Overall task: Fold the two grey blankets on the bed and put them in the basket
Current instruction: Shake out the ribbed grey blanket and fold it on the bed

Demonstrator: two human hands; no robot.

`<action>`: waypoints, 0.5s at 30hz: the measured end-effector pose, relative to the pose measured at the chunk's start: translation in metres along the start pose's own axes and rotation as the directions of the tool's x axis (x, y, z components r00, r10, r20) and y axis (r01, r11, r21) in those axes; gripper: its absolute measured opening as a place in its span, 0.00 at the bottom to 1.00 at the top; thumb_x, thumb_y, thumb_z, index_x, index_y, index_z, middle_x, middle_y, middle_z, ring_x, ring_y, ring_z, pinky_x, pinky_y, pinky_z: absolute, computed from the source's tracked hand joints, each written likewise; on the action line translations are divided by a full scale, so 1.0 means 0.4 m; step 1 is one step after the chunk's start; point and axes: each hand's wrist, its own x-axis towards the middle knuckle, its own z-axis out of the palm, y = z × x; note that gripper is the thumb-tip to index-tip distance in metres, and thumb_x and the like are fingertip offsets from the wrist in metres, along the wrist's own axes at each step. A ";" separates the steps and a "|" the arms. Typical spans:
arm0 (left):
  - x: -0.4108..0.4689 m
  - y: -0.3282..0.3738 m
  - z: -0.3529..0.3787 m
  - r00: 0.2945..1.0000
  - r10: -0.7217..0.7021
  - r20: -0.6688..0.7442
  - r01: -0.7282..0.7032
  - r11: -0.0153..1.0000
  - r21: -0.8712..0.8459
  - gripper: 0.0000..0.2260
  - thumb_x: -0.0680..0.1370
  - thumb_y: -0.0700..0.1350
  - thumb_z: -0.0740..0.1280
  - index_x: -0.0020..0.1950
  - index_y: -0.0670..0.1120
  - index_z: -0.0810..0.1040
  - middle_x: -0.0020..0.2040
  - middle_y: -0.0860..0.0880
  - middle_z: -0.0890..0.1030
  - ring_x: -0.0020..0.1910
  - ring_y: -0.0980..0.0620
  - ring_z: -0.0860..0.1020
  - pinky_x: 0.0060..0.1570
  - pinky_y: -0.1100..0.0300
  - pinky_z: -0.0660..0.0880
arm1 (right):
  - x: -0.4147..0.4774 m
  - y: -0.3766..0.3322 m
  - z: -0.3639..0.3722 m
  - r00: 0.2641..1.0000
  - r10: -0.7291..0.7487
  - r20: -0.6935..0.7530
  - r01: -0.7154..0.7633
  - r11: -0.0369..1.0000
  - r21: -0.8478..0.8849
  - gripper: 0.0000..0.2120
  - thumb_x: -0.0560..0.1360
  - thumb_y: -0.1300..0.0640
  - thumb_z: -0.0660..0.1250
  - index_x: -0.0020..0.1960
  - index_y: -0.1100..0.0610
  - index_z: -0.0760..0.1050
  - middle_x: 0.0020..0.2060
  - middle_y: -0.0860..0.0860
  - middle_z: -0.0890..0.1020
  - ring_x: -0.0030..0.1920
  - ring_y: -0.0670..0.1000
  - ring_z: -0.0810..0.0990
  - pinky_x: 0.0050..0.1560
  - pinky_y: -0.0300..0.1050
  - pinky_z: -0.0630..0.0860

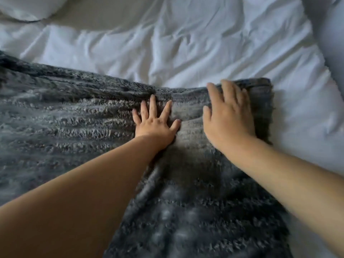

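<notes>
Palms flat on our grey blanket [65, 118]: left hand [155, 123] splayed, right hand [228, 116] straight-fingered by its far corner.

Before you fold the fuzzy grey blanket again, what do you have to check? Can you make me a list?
1. Left hand flat on the grey blanket, fingers spread: ok.
2. Right hand resting on the blanket's far right corner: ok.
3. Blanket smooth between the hands: not ok, a crease runs there.
4. Room on the white duvet beyond the blanket: ok.
5. Basket close by: cannot tell, none in view.
</notes>
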 end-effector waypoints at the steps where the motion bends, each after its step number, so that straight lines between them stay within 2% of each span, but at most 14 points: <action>1: 0.007 0.001 0.016 1.000 -0.001 -0.021 0.001 1.000 -0.006 0.31 0.77 0.68 0.47 0.78 0.63 0.42 0.79 0.47 0.34 0.78 0.40 0.37 0.71 0.39 0.32 | -0.056 -0.002 0.031 0.995 -0.046 0.086 0.046 0.999 0.004 0.25 0.79 0.51 0.57 0.76 0.54 0.62 0.74 0.60 0.64 0.74 0.62 0.60 0.74 0.60 0.53; 3: 0.020 0.002 0.029 1.000 0.008 -0.028 -0.009 0.999 -0.035 0.32 0.76 0.68 0.49 0.77 0.64 0.42 0.79 0.47 0.33 0.77 0.41 0.36 0.71 0.40 0.32 | -0.145 0.016 0.087 0.955 -0.066 0.289 0.080 0.996 -0.037 0.25 0.82 0.48 0.51 0.79 0.51 0.56 0.78 0.55 0.57 0.78 0.57 0.54 0.76 0.56 0.46; 6: 0.023 -0.008 -0.006 0.997 0.027 0.073 -0.015 0.987 -0.161 0.30 0.77 0.69 0.53 0.77 0.66 0.46 0.79 0.50 0.36 0.78 0.44 0.37 0.73 0.43 0.34 | -0.167 0.021 0.134 0.935 0.040 0.353 -0.009 0.996 -0.089 0.26 0.83 0.48 0.50 0.80 0.50 0.50 0.79 0.53 0.50 0.79 0.55 0.48 0.76 0.55 0.41; 8: 0.005 -0.019 -0.068 0.986 0.049 0.160 0.010 0.938 -0.347 0.27 0.79 0.64 0.57 0.77 0.64 0.54 0.81 0.51 0.45 0.79 0.45 0.45 0.75 0.47 0.42 | -0.139 -0.005 0.122 0.890 0.120 0.440 -0.053 0.985 -0.162 0.27 0.83 0.47 0.46 0.80 0.49 0.44 0.79 0.51 0.43 0.79 0.53 0.41 0.76 0.55 0.37; 9: -0.014 -0.027 -0.104 0.983 0.046 0.175 0.047 0.870 -0.491 0.25 0.80 0.60 0.59 0.77 0.61 0.59 0.80 0.49 0.55 0.78 0.46 0.55 0.76 0.52 0.51 | -0.128 -0.016 0.101 0.861 0.152 0.485 -0.078 0.982 -0.171 0.27 0.83 0.46 0.45 0.80 0.48 0.42 0.79 0.51 0.40 0.78 0.54 0.38 0.76 0.55 0.36; 10: -0.041 -0.039 -0.135 0.987 0.017 0.158 0.085 0.785 -0.614 0.23 0.80 0.56 0.61 0.75 0.58 0.65 0.75 0.48 0.67 0.70 0.47 0.69 0.70 0.59 0.65 | -0.129 -0.029 0.072 0.845 0.180 0.503 -0.114 0.981 -0.158 0.27 0.83 0.46 0.45 0.80 0.48 0.41 0.79 0.51 0.40 0.78 0.54 0.38 0.76 0.56 0.36; 11: -0.084 -0.055 -0.161 0.993 -0.045 0.112 0.110 0.718 -0.687 0.21 0.80 0.53 0.62 0.73 0.56 0.69 0.64 0.50 0.78 0.56 0.51 0.79 0.55 0.65 0.74 | -0.142 -0.047 0.035 0.843 0.208 0.496 -0.165 0.978 -0.131 0.28 0.83 0.46 0.47 0.80 0.48 0.42 0.79 0.52 0.41 0.78 0.55 0.39 0.77 0.57 0.38; 12: -0.142 -0.072 -0.187 0.991 -0.115 0.063 0.126 0.691 -0.712 0.19 0.80 0.51 0.62 0.71 0.54 0.72 0.52 0.53 0.82 0.41 0.54 0.79 0.39 0.67 0.75 | -0.166 -0.074 -0.006 0.848 0.230 0.478 -0.215 0.973 -0.087 0.28 0.83 0.46 0.48 0.80 0.50 0.43 0.79 0.53 0.43 0.79 0.56 0.41 0.77 0.56 0.41; 13: -0.209 -0.092 -0.205 0.985 -0.169 0.037 0.142 0.672 -0.727 0.17 0.80 0.49 0.62 0.69 0.52 0.75 0.41 0.56 0.82 0.31 0.57 0.76 0.28 0.66 0.72 | -0.202 -0.108 -0.048 0.851 0.239 0.468 -0.257 0.966 -0.025 0.28 0.83 0.46 0.50 0.80 0.51 0.45 0.79 0.53 0.47 0.79 0.56 0.45 0.77 0.56 0.46; 15: -0.369 -0.129 -0.208 0.970 -0.228 0.081 0.202 0.577 -0.792 0.14 0.80 0.45 0.61 0.64 0.50 0.78 0.25 0.58 0.77 0.21 0.59 0.70 0.20 0.69 0.65 | -0.317 -0.197 -0.131 0.842 0.213 0.496 -0.328 0.931 0.157 0.26 0.83 0.48 0.54 0.79 0.52 0.53 0.78 0.52 0.55 0.77 0.54 0.55 0.75 0.53 0.59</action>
